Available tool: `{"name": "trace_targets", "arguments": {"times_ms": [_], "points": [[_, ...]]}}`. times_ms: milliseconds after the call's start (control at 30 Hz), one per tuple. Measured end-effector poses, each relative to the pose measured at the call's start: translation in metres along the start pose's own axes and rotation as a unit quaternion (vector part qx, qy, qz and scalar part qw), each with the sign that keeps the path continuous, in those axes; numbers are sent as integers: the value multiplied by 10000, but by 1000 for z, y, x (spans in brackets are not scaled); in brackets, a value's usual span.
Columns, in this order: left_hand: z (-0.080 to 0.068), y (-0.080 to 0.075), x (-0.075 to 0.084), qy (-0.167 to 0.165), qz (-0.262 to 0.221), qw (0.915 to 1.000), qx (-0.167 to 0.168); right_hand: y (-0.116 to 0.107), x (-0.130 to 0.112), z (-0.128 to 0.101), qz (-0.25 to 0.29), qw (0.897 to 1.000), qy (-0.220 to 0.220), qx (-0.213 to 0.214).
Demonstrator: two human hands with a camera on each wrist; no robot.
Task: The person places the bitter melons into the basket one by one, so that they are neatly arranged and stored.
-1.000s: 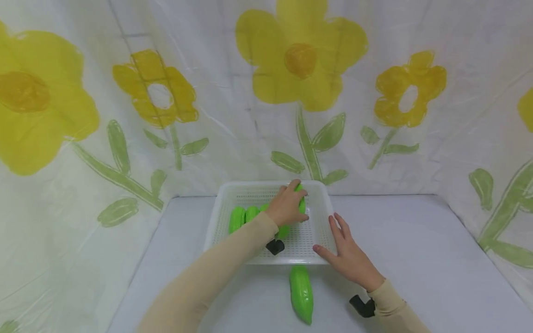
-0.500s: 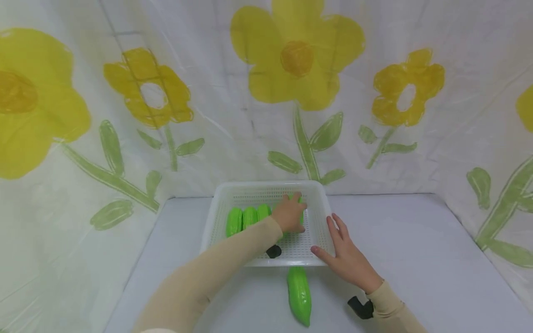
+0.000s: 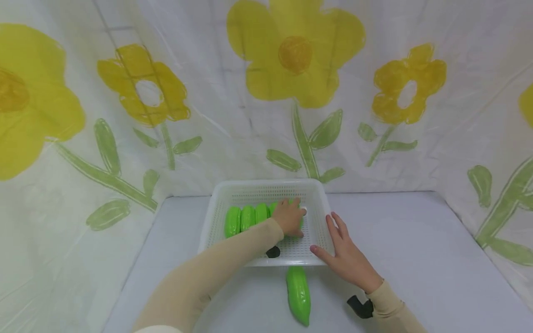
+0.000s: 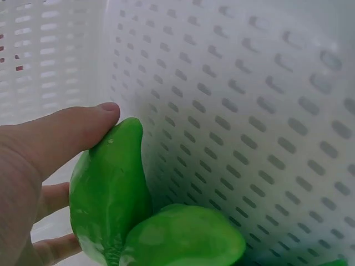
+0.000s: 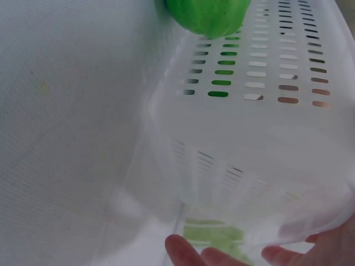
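My left hand (image 3: 289,218) reaches into a white perforated plastic basket (image 3: 291,262). It holds a shiny green fruit with a pointed tip (image 4: 108,183), thumb on one side and fingers on the other in the left wrist view. Another green fruit (image 4: 183,238) lies against it. Several alike stand in a row to the left, among them an end fruit (image 3: 232,222). With fingers nearly straight, my right hand (image 3: 350,259) touches the basket's right side near the front corner.
One more green fruit (image 3: 298,296) lies on the white table (image 3: 399,249) before the basket, its far end under the rim. Behind the table hangs a sheet (image 3: 233,138) printed with yellow flowers.
My left hand has lowered the green fruit from above the basket's far part down into it, beside the row. The right hand stays at the basket's side.
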State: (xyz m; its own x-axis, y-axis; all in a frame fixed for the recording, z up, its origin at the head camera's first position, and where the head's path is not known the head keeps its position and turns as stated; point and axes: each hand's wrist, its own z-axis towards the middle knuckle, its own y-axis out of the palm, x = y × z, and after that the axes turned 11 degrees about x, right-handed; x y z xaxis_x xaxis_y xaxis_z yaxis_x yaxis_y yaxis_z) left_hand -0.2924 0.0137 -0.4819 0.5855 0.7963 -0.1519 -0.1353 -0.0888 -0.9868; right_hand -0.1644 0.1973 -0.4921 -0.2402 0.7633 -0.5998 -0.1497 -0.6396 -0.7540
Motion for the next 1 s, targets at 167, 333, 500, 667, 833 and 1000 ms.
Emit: {"name": "trace_targets", "arguments": {"times_ms": [167, 333, 500, 667, 833, 1000], "points": [[-2, -2, 1, 7, 201, 9998, -14, -1, -2, 0, 16, 10000, 2, -11], [-3, -4, 1, -37, 159, 9999, -17, -2, -2, 0, 56, 10000, 38, -60], [-6, -23, -8, -293, -501, 9977, 354, -2, -1, 1, 48, 10000, 29, -55], [-36, -71, -11, -649, -1136, 9869, 941, -2, -2, 1, -32, 10000, 7, -59], [-85, -89, 2, -607, -1726, 9637, 1944, -2, -1, 1, 31, 9999, 41, -126], [-138, -86, 27, -409, -1969, 9427, 2663, -3, -3, 1, 29, 9999, 0, -145]]}}
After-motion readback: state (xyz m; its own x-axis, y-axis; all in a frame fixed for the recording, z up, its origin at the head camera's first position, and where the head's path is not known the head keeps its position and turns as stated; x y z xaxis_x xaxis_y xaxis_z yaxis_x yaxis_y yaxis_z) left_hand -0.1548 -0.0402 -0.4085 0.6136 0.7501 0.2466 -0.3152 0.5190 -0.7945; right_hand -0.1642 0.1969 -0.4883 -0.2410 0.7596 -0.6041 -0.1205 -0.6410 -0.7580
